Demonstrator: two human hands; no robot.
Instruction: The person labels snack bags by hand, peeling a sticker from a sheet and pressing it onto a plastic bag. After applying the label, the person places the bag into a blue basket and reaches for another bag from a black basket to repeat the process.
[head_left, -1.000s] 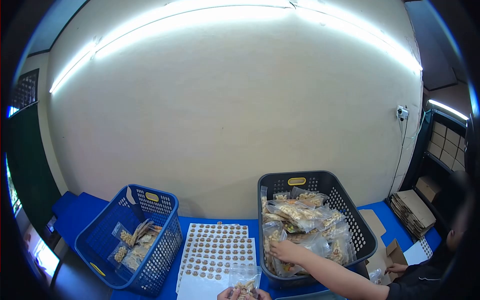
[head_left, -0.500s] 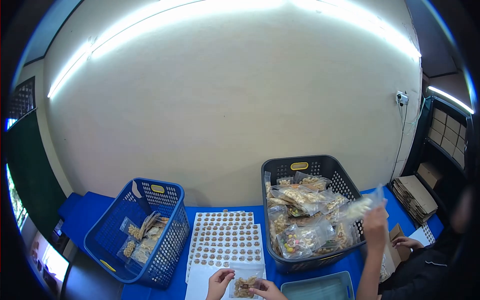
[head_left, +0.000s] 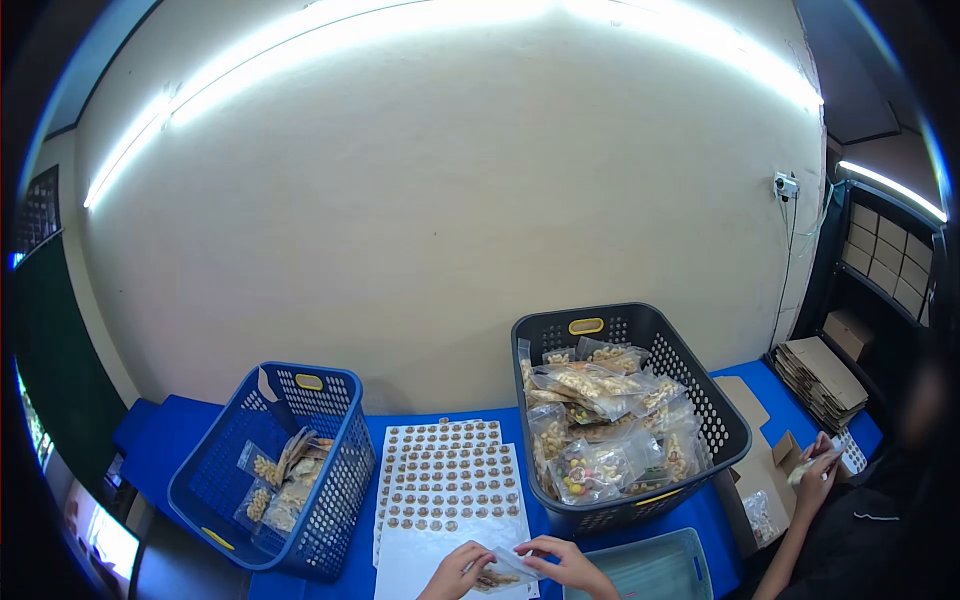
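A small clear zip bag of light brown snacks [head_left: 500,572] is tilted over the front of the sticker sheets, held between my two hands. My left hand [head_left: 458,572] grips its left side, the fingers closed. On the other side, my right hand [head_left: 568,566] pinches the bag's upper right edge between thumb and fingers. Beneath lie white sheets of round brown stickers [head_left: 452,478], their front part bare of stickers. Whether a sticker is on the bag cannot be made out.
A blue basket [head_left: 350,450] with a few snack bags stands left. A black basket [head_left: 735,440] full of bags stands right, behind a shallow teal tray [head_left: 650,570]. At far right a co-worker's hands [head_left: 820,470] hold a bag near an open carton [head_left: 785,460] and flattened cardboard [head_left: 815,385].
The bag in my hands has tipped from facing me to slanted, and my right hand has moved up to its top edge. The co-worker's raised bag has moved down and right, away from the black basket.
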